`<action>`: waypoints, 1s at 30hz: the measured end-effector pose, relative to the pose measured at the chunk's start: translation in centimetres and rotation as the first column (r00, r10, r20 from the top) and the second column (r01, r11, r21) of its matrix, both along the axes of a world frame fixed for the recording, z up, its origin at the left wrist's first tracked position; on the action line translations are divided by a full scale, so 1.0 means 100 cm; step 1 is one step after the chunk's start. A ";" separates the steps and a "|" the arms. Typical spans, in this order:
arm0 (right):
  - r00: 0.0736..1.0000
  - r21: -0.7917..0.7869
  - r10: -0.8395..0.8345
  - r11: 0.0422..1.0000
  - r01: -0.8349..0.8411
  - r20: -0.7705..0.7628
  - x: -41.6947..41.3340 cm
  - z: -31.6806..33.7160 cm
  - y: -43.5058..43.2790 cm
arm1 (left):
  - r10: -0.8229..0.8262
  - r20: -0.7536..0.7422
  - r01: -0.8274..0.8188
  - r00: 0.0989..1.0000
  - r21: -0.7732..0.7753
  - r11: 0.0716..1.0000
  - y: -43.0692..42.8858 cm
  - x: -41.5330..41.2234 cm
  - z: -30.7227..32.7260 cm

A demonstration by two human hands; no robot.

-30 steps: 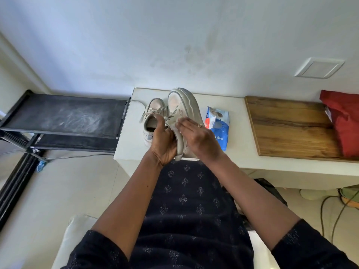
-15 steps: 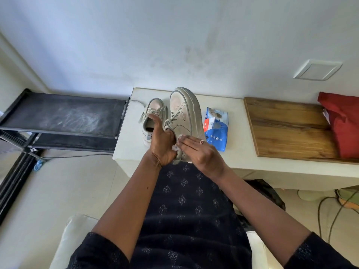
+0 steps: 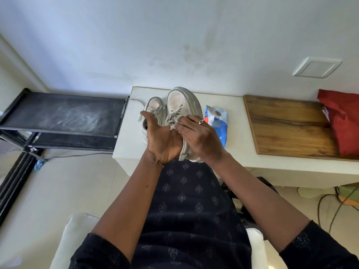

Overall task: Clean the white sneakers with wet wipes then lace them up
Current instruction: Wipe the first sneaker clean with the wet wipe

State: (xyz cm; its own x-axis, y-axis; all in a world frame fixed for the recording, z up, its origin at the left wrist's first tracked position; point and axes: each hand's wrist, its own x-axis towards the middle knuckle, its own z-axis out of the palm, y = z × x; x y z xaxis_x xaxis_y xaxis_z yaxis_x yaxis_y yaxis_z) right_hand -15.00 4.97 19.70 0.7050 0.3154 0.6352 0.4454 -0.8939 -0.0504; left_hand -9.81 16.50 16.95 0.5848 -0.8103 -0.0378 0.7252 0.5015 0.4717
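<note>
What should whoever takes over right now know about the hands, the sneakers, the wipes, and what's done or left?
Left hand: grips the raised white lace-up sneaker from its left side, toe pointing away.
Right hand: holds a crumpled white wet wipe against that sneaker's lace area.
Second white sneaker: on the white table, just left of the raised one.
Blue plastic wipes pack: on the table, to the right.
Done: wiping under way on the raised sneaker; its toe looks dingy.
To do: finish it, wipe the second sneaker, then lace both; their laces hang loose.
</note>
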 end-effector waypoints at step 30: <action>0.994 -0.044 0.096 0.995 -0.094 0.050 -0.010 -0.013 -0.020 | -0.026 0.016 0.028 1.000 -0.158 0.987 -0.006 0.008 0.003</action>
